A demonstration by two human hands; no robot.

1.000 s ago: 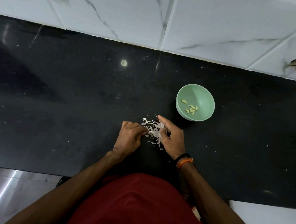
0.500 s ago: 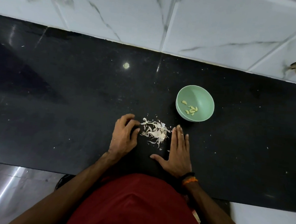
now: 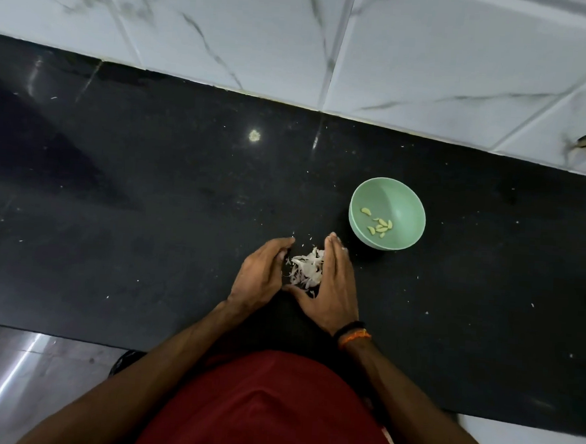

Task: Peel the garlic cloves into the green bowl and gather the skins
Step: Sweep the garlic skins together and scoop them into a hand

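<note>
Garlic skins (image 3: pixel 305 270) are being cupped between the open left hand (image 3: pixel 260 275) and open right hand (image 3: pixel 334 289), and light flakes are likely being scattered across the desk (image 3: pixel 149 196) if squeezed quickly.

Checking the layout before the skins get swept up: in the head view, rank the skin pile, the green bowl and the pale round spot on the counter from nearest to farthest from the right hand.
1. Skin pile, touching the right hand on its left.
2. Green bowl, just beyond, to the right.
3. Pale round spot, far back toward the wall, to the left.

Left hand (image 3: pixel 261 274) and right hand (image 3: pixel 332 286) cupping garlic skins (image 3: pixel 305 270), peeled cloves (image 3: pixel 380 226) in green bowl (image 3: pixel 402 208)
</note>
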